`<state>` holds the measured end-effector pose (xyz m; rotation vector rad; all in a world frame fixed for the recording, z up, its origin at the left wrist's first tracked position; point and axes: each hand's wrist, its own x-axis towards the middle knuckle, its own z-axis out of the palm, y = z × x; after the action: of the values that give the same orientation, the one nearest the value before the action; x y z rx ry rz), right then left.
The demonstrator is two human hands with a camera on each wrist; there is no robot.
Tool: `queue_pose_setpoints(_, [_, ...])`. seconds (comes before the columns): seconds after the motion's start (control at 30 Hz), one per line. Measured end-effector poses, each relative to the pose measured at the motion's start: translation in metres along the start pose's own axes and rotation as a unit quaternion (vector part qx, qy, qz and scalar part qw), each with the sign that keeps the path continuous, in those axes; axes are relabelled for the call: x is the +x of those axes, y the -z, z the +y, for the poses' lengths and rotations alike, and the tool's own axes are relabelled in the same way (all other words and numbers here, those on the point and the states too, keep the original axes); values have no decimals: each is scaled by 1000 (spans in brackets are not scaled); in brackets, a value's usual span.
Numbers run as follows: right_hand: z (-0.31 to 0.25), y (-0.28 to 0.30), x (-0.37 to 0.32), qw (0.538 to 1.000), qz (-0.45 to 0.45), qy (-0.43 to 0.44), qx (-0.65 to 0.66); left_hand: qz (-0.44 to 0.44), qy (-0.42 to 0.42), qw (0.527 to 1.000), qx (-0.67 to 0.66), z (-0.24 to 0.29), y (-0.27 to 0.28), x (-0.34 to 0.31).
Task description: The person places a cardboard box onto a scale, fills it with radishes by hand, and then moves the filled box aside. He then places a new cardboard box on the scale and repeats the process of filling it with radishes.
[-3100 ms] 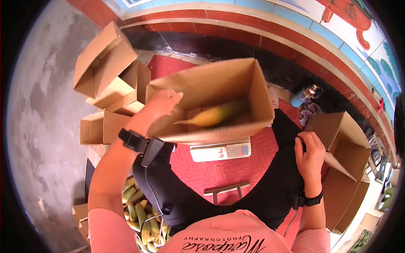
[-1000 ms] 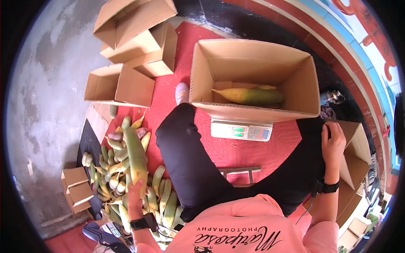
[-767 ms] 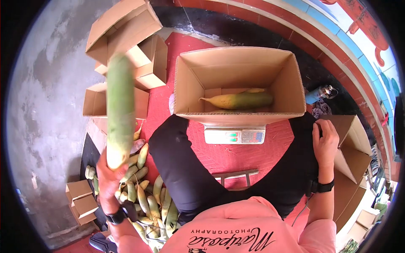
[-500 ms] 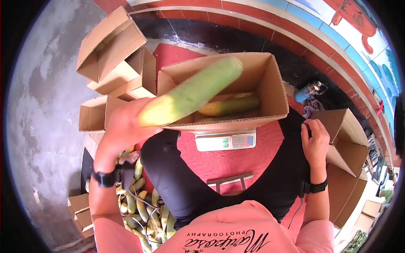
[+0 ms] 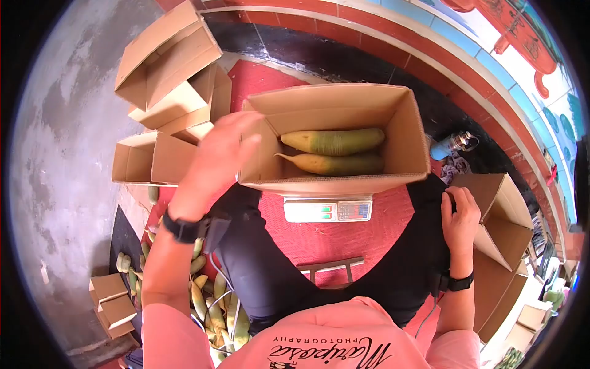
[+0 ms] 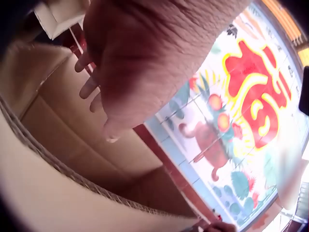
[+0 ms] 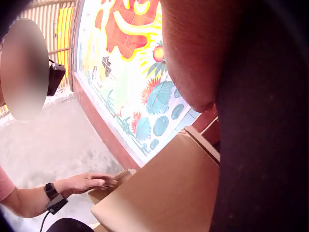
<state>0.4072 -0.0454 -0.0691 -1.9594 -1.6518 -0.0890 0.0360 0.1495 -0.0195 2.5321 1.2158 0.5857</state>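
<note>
Two long green radishes, the rear radish [image 5: 335, 141] and the front radish [image 5: 338, 165], lie side by side in the cardboard box [image 5: 332, 184], yellowish tapered ends to the left. The box sits upright on a digital scale [image 5: 327, 209], whose display is lit. My left hand [image 5: 224, 147] hovers at the box's left end, fingers loosely spread and holding nothing. In the left wrist view the same hand [image 6: 140, 63] hangs over the box opening. My right hand [image 5: 462, 221] rests on the right knee with relaxed fingers; the right wrist view shows only part of it.
A heap of radishes [image 5: 215, 313] lies on the floor at the left. Boxes [image 5: 169, 61] are stacked at the back left, and more boxes [image 5: 501, 215] stand at the right. A blue bottle [image 5: 447, 146] and a crumpled cloth [image 5: 455, 165] are near the wall.
My left hand has carried a radish from the heap at the left into the box, laid it behind the other radish and let go. The right hand has stayed on the knee.
</note>
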Motion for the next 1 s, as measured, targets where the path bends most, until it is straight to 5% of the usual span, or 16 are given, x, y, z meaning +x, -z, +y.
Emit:
queue_pose_setpoints(0.1, [-1,-2,0,1000,-1,9,-6,124,117,984,-39,-28,31,-63])
queue_pose_setpoints(0.17, [-4,-2,0,1000,1,13,-12,122,272,954,-39,-71,32,-128])
queue_pose_setpoints(0.23, [-2,-3,0,1000,-4,25,-19,129,234,962,60,-113,11,-205])
queue_pose_setpoints(0.3, [0,-5,-2,999,-12,22,-25,42,425,900,91,-140,-28,-302])
queue_pose_setpoints(0.33, [13,-12,-9,996,2,14,84,-20,477,876,70,-149,-47,-348])
queue_pose_setpoints(0.37, [6,-8,-4,998,-33,30,-46,-80,525,846,48,-154,-66,-388])
queue_pose_setpoints(0.43, [4,-10,-3,997,-41,35,-52,-195,535,821,38,-147,-98,-451])
queue_pose_setpoints(0.57, [7,-15,-3,995,-64,41,-71,-221,578,785,19,-114,-127,-498])
queue_pose_setpoints(0.63, [21,-23,-8,994,-23,68,-81,-152,610,776,-53,-91,-123,-486])
queue_pose_setpoints(0.77, [3,-18,-3,992,-69,53,-87,-196,682,704,-31,-112,-144,-522])
queue_pose_setpoints(0.9, [6,-18,-3,993,-76,39,-82,-191,593,771,132,-105,-143,-547])
queue_pose_setpoints(0.97, [8,-20,-3,993,-81,35,-77,-151,719,652,188,-105,-140,-555])
queue_pose_setpoints(1.0, [8,-20,-3,993,-77,41,-84,-162,745,632,139,-113,-132,-569])
